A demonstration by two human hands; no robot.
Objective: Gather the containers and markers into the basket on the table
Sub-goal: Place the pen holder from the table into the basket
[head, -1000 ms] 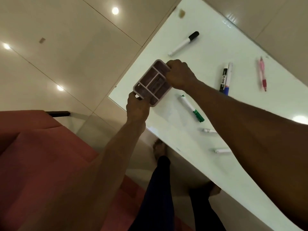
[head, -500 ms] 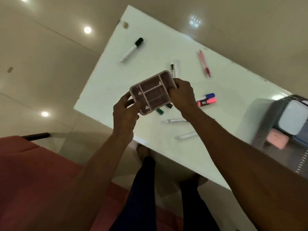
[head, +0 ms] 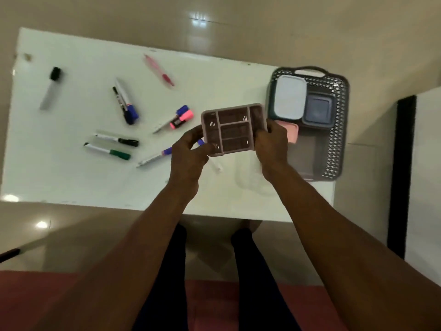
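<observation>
Left hand (head: 188, 149) and right hand (head: 272, 142) grip the divided tray (head: 232, 129) between them, beside the basket (head: 334, 130).

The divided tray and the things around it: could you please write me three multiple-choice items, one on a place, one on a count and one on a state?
1. Where is the basket?
A. at the table's right end
B. on the floor
C. at the table's left end

2. How many containers lie in the basket?
A. none
B. three
C. six

3. How is the divided tray held?
A. flat on the table, untouched
B. by the left hand alone
C. by both hands, one at each end

Answers:
1. A: the basket stands on the table at its right end.
2. B: a white container, a dark blue container and a pink container show inside.
3. C: the left hand and the right hand grip opposite ends of the tray.
</observation>
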